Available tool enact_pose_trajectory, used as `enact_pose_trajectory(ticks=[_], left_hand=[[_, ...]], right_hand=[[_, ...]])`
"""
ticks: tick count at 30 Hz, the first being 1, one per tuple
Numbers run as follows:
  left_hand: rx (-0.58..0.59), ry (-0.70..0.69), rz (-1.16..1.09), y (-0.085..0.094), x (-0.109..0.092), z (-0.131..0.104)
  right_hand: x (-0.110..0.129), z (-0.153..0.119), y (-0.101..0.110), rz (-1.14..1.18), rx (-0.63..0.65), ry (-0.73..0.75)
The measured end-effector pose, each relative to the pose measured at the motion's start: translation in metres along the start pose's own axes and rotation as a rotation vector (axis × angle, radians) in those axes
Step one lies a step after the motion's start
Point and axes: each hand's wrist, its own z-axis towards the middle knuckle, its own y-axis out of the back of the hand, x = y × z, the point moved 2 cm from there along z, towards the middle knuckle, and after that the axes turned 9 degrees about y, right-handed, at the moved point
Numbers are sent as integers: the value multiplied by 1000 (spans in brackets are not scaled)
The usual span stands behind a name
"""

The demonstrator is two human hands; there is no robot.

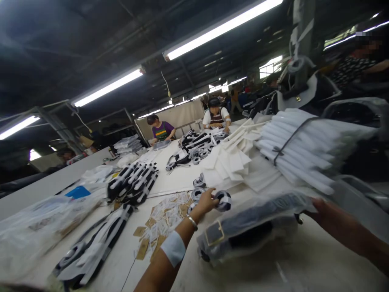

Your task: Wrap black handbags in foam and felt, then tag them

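My left hand (pixel 207 201), with a bangle at the wrist and a pale patch on the forearm, has its fingers closed at the edge of a rolled black-and-white strap (pixel 224 201). More rolled straps (pixel 199 194) lie just beyond it. On the right, my right hand (pixel 317 209) grips the end of a dark handbag (pixel 252 227) in a clear plastic sleeve. A gold buckle (pixel 214 233) shows through the plastic at the bag's near left end. Some of the right hand's fingers are hidden by the bag.
Brown and white tags (pixel 164 219) lie left of my arm. Wrapped black straps (pixel 132 182) and plastic bags (pixel 54 215) cover the left side. White sheets (pixel 231 160) and a tied bundle of white padding (pixel 300 142) stand right. Two co-workers (pixel 163 130) sit at the far end.
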Motion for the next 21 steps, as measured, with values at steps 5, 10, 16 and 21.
enact_pose_trajectory(ticks=[5, 10, 16, 21], left_hand=[[3, -156, -238, 25, -60, -9], [16, -294, -328, 22, -124, -20], [-84, -338, -296, 10, -141, -71], [244, -203, -76, 8, -114, -156]], right_hand=[[27, 40, -19, 48, 261, -102], [63, 67, -60, 79, 455, 59], [77, 48, -69, 176, 349, 79], [57, 13, -23, 233, 101, 17]])
